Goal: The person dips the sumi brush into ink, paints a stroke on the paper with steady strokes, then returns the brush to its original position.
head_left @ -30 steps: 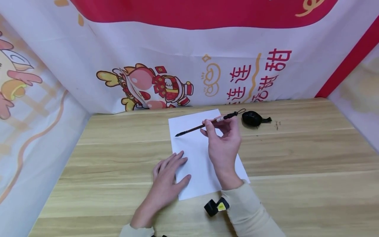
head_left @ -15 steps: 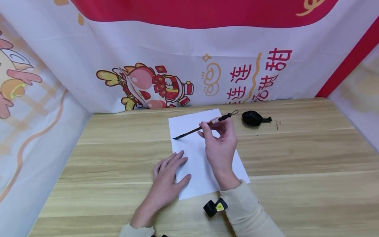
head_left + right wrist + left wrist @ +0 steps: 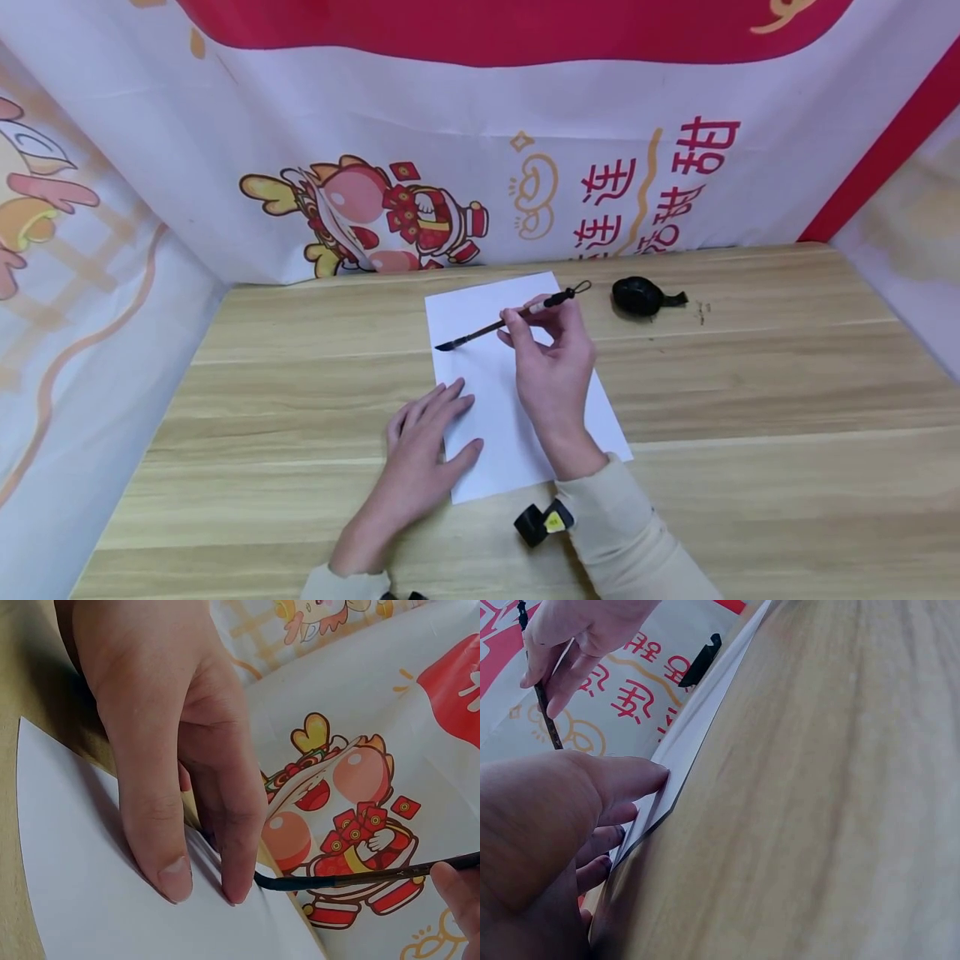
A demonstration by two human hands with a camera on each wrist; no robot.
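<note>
My right hand [image 3: 555,367] pinches a writing brush [image 3: 491,329] between thumb and fingers, its dark tip over the upper left of a sheet of white paper [image 3: 495,417]. In the right wrist view the brush's dark bristles [image 3: 285,883] are bent at the end against the paper. No ink mark can be made out on the sheet. Spread over the paper's left edge, my left hand [image 3: 427,450] rests with its fingers and thumb on the sheet. Seen from the left wrist, the left thumb [image 3: 641,774] touches the paper near its corner.
A black rounded object with a short tail [image 3: 637,297] lies on the wooden table [image 3: 750,375] right of the paper, with small dark specks beside it. A printed cloth [image 3: 420,100] stands along the table's back edge. A black wrist camera [image 3: 534,525] sits at the right sleeve.
My right hand has shifted slightly left with the brush, and the tip has come down onto the paper's upper left, its bristles now bent. The left hand stays in place.
</note>
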